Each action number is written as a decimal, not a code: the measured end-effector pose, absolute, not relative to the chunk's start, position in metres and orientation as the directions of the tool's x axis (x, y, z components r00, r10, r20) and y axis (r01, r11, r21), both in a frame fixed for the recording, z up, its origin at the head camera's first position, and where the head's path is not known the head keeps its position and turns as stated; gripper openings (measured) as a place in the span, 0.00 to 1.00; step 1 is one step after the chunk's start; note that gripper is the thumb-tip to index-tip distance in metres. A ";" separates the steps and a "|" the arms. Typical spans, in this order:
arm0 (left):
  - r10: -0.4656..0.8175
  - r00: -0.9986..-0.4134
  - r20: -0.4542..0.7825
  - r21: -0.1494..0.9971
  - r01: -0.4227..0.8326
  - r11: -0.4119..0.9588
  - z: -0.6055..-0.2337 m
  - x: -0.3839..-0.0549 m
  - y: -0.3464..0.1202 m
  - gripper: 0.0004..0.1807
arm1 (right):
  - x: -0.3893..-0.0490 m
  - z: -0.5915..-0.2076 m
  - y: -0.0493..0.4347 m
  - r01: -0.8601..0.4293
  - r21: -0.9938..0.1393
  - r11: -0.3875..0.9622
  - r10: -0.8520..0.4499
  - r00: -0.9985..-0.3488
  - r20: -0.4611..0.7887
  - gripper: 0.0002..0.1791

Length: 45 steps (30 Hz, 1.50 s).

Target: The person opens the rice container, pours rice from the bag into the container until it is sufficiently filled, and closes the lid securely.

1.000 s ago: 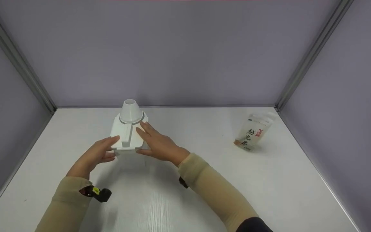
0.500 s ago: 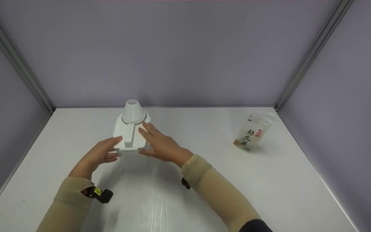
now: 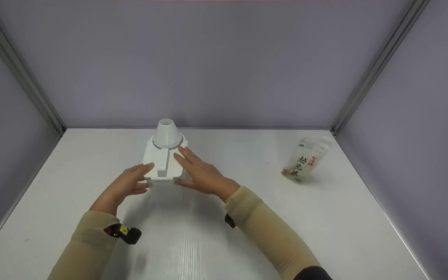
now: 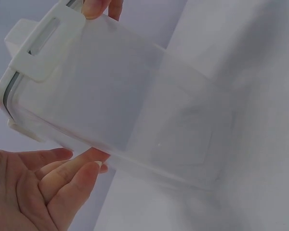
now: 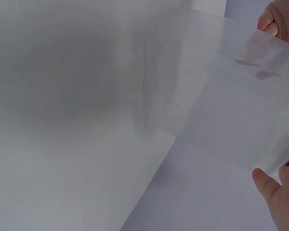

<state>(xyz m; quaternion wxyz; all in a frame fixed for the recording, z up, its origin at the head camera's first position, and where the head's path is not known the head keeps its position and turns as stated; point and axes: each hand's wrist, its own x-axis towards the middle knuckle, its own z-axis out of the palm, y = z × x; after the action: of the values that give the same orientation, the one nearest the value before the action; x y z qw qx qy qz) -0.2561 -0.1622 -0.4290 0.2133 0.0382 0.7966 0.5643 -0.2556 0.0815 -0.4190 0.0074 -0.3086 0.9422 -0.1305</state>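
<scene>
A tall clear plastic storage container [image 4: 115, 91] with a white clip-on lid [image 3: 152, 155] stands upright on the table, left of the middle. A white cone-shaped cup [image 3: 167, 134] sits at the far end of the lid, behind a raised bar. My left hand [image 3: 128, 181] grips the container's left side, thumb on the lid and fingers against the wall below. On the right side my right hand [image 3: 204, 175] holds it, fingers laid over the lid and thumb at the front edge by a clip. Through the clear walls no contents show in the wrist views.
A printed plastic bag of rice [image 3: 303, 160] stands at the right on the white table [image 3: 247, 229], tilted slightly. Grey-violet panels [image 3: 216, 62] wall in the back and both sides.
Both hands and the storage container have shifted a little to the right together. The grip looks the same, and the rice bag stays in place.
</scene>
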 end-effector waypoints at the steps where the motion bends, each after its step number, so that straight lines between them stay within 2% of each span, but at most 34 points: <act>1: 0.302 -0.906 -0.297 0.916 -0.181 0.358 -0.429 -0.256 -0.161 0.51 | -0.255 -0.419 0.083 -0.577 -0.253 0.776 -0.581 -0.811 0.066 0.45; 21: 0.286 -0.903 -0.321 0.910 -0.211 0.356 -0.430 -0.255 -0.140 0.53 | -0.253 -0.420 0.103 -0.557 -0.308 0.772 -0.569 -0.820 0.057 0.45; 30: 0.281 -0.907 -0.313 0.917 -0.211 0.339 -0.431 -0.254 -0.128 0.51 | -0.253 -0.423 0.115 -0.594 -0.302 0.746 -0.593 -0.799 0.106 0.45; 45: 0.271 -0.910 -0.313 0.918 -0.217 0.333 -0.430 -0.253 -0.115 0.52 | -0.253 -0.424 0.127 -0.566 -0.352 0.746 -0.575 -0.813 0.089 0.46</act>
<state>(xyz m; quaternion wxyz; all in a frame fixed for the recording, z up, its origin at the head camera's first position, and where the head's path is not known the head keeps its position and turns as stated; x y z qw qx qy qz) -0.2526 -0.1153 -0.4304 0.2113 0.0174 0.7886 0.5772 -0.2534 0.1274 -0.4240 0.0124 -0.3052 0.9342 -0.1841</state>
